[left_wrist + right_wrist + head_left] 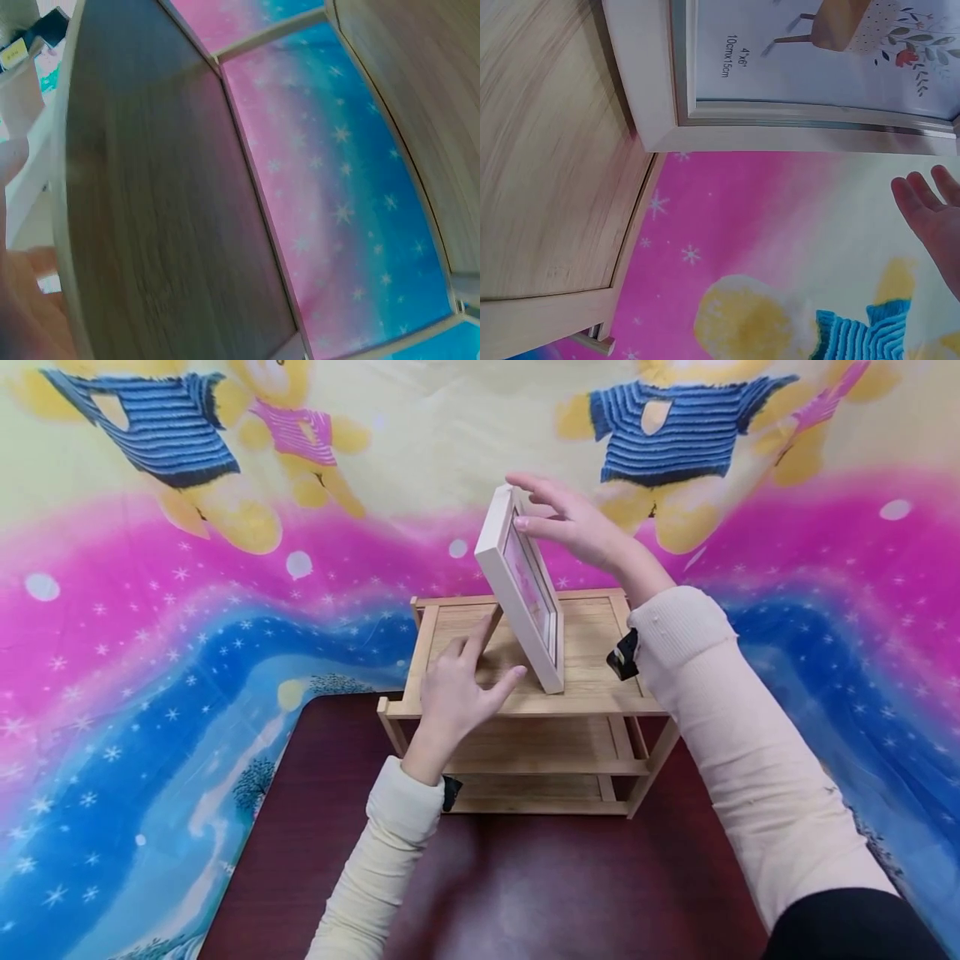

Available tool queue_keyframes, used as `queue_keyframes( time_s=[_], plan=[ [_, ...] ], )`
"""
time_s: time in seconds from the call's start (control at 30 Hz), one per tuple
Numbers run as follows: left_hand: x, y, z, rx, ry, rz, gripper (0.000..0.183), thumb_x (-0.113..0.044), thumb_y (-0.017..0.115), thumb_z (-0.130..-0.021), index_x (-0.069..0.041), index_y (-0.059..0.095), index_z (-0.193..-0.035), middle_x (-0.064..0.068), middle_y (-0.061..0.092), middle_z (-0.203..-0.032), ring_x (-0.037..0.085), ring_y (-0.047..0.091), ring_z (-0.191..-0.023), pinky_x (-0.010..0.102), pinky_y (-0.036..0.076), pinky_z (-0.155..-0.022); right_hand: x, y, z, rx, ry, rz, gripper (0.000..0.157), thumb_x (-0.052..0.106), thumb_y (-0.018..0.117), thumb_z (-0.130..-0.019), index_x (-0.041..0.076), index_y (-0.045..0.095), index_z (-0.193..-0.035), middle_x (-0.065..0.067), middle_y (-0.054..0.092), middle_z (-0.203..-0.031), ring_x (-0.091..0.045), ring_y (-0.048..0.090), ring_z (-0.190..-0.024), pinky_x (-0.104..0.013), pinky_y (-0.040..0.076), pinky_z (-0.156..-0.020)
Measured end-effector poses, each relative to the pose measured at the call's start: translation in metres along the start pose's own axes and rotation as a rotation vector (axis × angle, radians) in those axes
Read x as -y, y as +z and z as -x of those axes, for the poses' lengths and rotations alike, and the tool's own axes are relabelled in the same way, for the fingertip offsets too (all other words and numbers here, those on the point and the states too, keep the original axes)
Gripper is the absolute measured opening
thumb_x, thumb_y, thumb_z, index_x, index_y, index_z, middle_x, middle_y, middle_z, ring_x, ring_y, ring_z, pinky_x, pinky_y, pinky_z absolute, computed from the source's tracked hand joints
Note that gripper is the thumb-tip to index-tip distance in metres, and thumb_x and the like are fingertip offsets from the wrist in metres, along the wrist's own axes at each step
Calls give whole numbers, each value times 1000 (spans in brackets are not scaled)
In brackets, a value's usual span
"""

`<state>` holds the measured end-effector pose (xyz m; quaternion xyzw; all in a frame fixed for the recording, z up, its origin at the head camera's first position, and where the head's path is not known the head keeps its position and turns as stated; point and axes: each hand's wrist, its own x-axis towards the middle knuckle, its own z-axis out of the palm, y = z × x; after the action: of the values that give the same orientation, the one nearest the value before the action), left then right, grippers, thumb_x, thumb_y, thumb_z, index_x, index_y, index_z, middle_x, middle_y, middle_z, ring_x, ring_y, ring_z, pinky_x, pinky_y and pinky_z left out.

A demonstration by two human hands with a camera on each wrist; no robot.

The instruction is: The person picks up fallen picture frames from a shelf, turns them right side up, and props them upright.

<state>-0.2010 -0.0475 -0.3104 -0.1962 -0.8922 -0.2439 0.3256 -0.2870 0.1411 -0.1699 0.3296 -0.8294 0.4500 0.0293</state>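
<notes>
A white picture frame (pixel 525 602) stands tilted on the top shelf of a wooden rack (pixel 592 693). Its insert, printed with a drawing and a size label (pixel 730 56), shows in the right wrist view. My right hand (pixel 573 522) is at the frame's upper end, fingers extended and thumb near its front; whether they press on it is unclear. Behind the frame, my left hand (pixel 461 693) reaches over the shelf with index finger stretched out and thumb apart. That fingertip meets a narrow brown strip (pixel 491 625) at the frame's back, perhaps its stand.
Two lower shelves (pixel 547 747) lie under the rack's top. The rack stands on a dark red-brown table (pixel 525 893). Behind and beside it hangs a colourful cloth (pixel 420 527) printed with bears and snowflakes. Each wrist wears a black device (pixel 624 656).
</notes>
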Motion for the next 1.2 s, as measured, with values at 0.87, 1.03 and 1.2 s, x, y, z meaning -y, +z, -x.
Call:
queue_keyframes(
  time_s=[0.87, 1.03, 1.2],
  plan=[
    [-10, -3, -9, 157, -182, 18, 81, -62, 57, -77, -19, 35, -142, 16, 45, -130, 34, 46, -115, 51, 41, -87, -11, -10, 1, 65, 107, 21, 94, 18, 77, -72, 33, 20, -145, -12, 30, -141, -32, 41, -122, -46, 36, -97],
    [-1, -7, -14, 237, -193, 97, 80, -61, 58, -76, -26, 30, -143, 13, 44, -132, 30, 43, -119, 49, 39, -91, -11, -17, 5, 73, 132, 57, 94, 14, 77, -72, 32, 20, -145, -10, 29, -142, -31, 41, -122, -46, 37, -96],
    [9, -11, -20, 333, -203, 174, 82, -62, 58, -76, -32, 25, -144, 11, 41, -135, 28, 42, -120, 47, 38, -93, -11, -23, 9, 79, 158, 92, 92, 13, 76, -73, 32, 20, -145, -9, 27, -143, -32, 40, -122, -47, 37, -96]
  ],
)
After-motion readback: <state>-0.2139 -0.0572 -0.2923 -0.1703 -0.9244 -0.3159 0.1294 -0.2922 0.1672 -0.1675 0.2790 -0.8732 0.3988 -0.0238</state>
